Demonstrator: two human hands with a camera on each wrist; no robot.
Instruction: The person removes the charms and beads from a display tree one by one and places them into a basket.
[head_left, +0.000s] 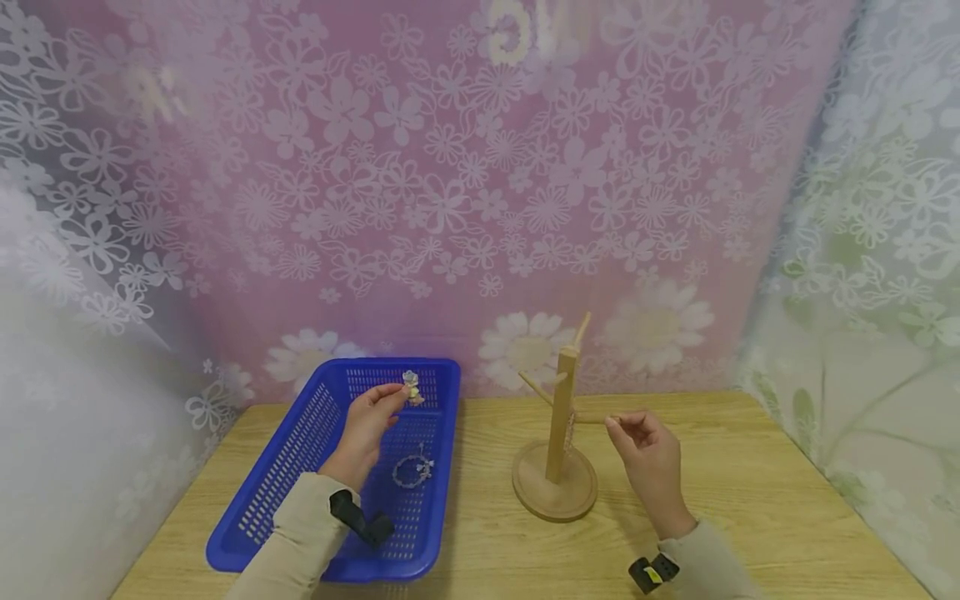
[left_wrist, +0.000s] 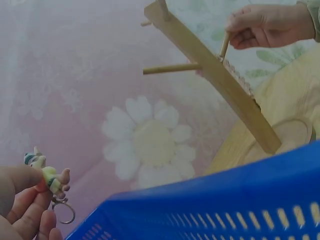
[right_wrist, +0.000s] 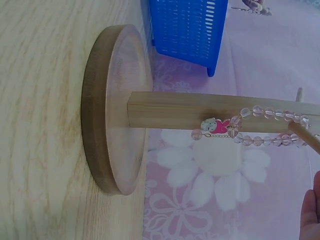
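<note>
Over the blue basket (head_left: pixel 451 433), my left hand (head_left: pixel 363 433) pinches a keychain (left_wrist: pixel 54 180) between thumb and fingers. The keychain has a small figurine in yellow and a teal-striped cap, with a metal ring hanging below. My right hand (head_left: pixel 654 462) pinches the end of a peg (head_left: pixel 591 418) on the wooden stand (head_left: pixel 558 425). A pink clear-bead bracelet (right_wrist: pixel 257 111) with a red and white charm hangs on that peg, against the post. The right wrist view shows only a bit of the right hand, at its edge.
Inside the basket lies another beaded bracelet (head_left: pixel 425 468) with charms. The stand's round base (head_left: pixel 536 496) rests on the wooden table (head_left: pixel 720 500), right of the basket. Several more pegs stick out of the post. A flower-printed curtain (head_left: pixel 480 167) hangs behind.
</note>
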